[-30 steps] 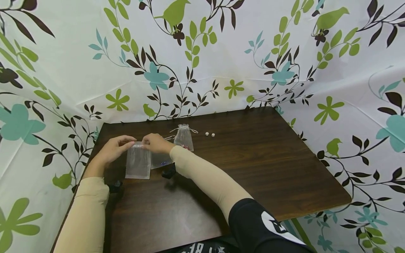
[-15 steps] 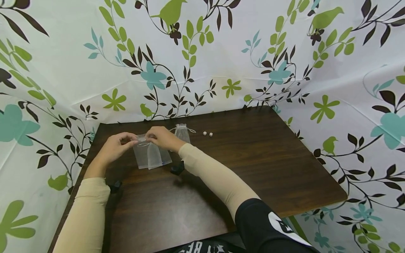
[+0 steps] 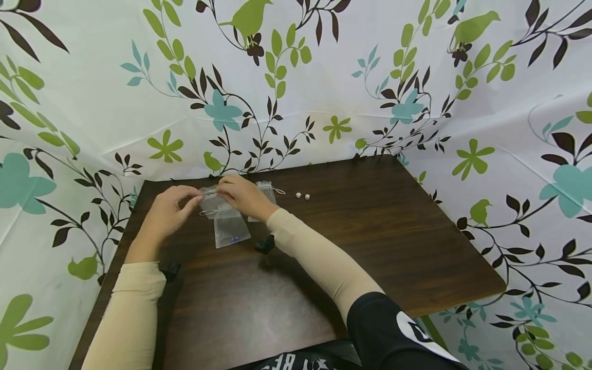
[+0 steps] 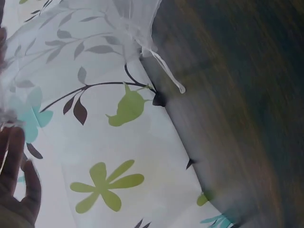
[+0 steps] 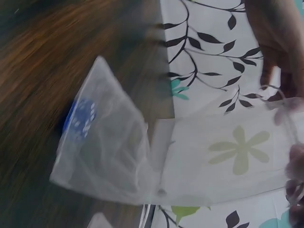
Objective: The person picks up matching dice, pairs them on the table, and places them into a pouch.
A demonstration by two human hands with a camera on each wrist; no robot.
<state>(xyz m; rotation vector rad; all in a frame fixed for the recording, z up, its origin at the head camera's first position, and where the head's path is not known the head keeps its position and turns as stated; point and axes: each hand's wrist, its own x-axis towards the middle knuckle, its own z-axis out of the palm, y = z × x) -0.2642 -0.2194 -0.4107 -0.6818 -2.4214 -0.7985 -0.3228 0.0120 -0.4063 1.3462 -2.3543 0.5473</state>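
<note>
A sheer white drawstring bag [image 3: 210, 204] is held up by its mouth in front of me. My left hand [image 3: 168, 210] pinches one top corner; my right hand [image 3: 242, 195] grips the other side of the mouth. In the right wrist view this bag [image 5: 228, 156] hangs stretched between the fingertips, with no contents showing. A second sheer bag [image 3: 228, 226] lies on the table just below, partly overlapped by the held one, with blue dice [image 5: 81, 118] in its bottom. Behind my right hand stands part of a third drawn-closed bag [image 3: 265, 189], its lower part hidden.
Two white dice [image 3: 302, 196] lie on the dark wooden table [image 3: 370, 231], right of the bags. A patterned cloth [image 3: 324, 77] hangs along the back edge and both sides. A black wrist camera [image 3: 265, 244] sits below my right wrist.
Both hands have raised the held bag and moved it away from me and slightly right. The bag with blue dice now shows more fully below it; the red dice seen earlier are hidden.
</note>
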